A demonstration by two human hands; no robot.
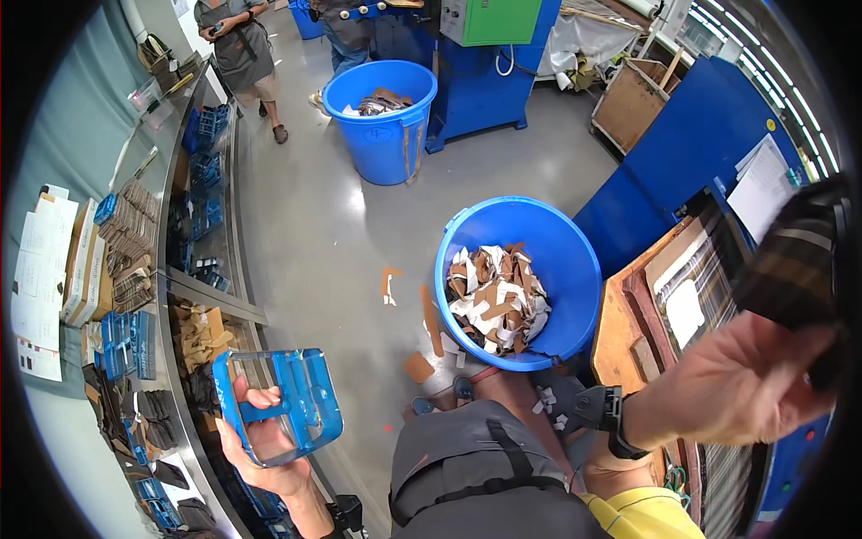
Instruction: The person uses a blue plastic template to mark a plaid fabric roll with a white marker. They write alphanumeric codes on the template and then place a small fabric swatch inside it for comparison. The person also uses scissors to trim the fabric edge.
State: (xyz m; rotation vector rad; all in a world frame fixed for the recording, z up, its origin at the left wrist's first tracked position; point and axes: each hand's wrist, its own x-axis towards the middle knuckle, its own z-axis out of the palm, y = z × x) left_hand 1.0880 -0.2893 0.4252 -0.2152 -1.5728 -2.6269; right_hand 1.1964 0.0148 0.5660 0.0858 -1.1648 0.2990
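Note:
My left hand (274, 449) is closed round the middle bar of a blue cutting die (314, 400), an open rounded frame with thin metal edges. It is held up beside the shelf bench at the left. At the right rim, my right hand (736, 382) has its fingers bent against a dark striped sheet (790, 260), which rises in front of the blue machine; the fingertips are partly hidden and blurred. Under that arm lies plaid sheet material (705, 278) with a white cut-out shape (685, 311) on it, beside a worn wooden board (618, 332).
A blue bin (570, 269) of brown and white scraps stands ahead, another blue bin (382, 148) farther off. Scraps (417, 366) lie on the floor. Shelves with more dies (126, 346) line the left. Green-handled scissors (675, 481) are at lower right. A person (235, 45) stands far left.

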